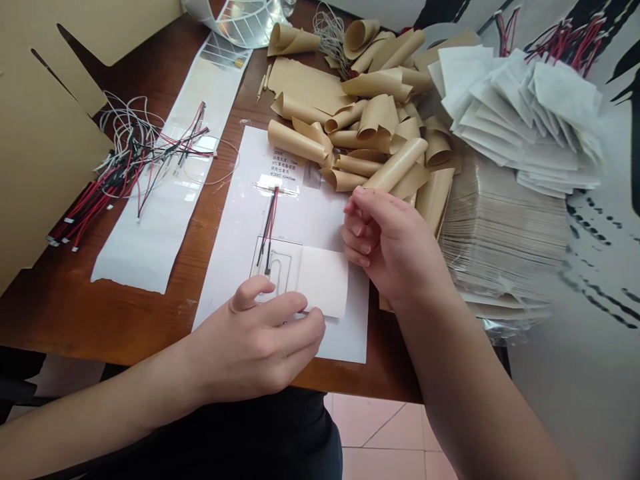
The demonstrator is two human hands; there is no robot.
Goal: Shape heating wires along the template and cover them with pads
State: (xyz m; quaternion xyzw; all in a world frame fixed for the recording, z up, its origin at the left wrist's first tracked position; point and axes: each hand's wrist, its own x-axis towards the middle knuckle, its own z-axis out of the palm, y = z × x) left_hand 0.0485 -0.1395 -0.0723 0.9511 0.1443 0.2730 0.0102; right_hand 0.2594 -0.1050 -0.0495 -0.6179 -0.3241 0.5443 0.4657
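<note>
On a printed white sheet (220, 280) lies a square film piece with a looped heating wire (285, 261). Red and black leads (273, 213) run up from it to a taped spot. A white square pad (327, 280) is folded out to the right of the wire loops. My left hand (275, 333) hovers over or rests on their lower edge, fingers bent and apart; contact is unclear. Right of the pad, my right hand (385, 243) is closed with thumb and forefinger pinched together. Whatever that pinch may hold cannot be made out.
Curled brown paper pieces (385, 123) heap behind the sheet. White pads (520, 113) top a tall stack (505, 227) at right. Bundled red and black wires (107, 190) lie left, beside a label strip (145, 240). A cardboard box (50, 133) borders the table's left side.
</note>
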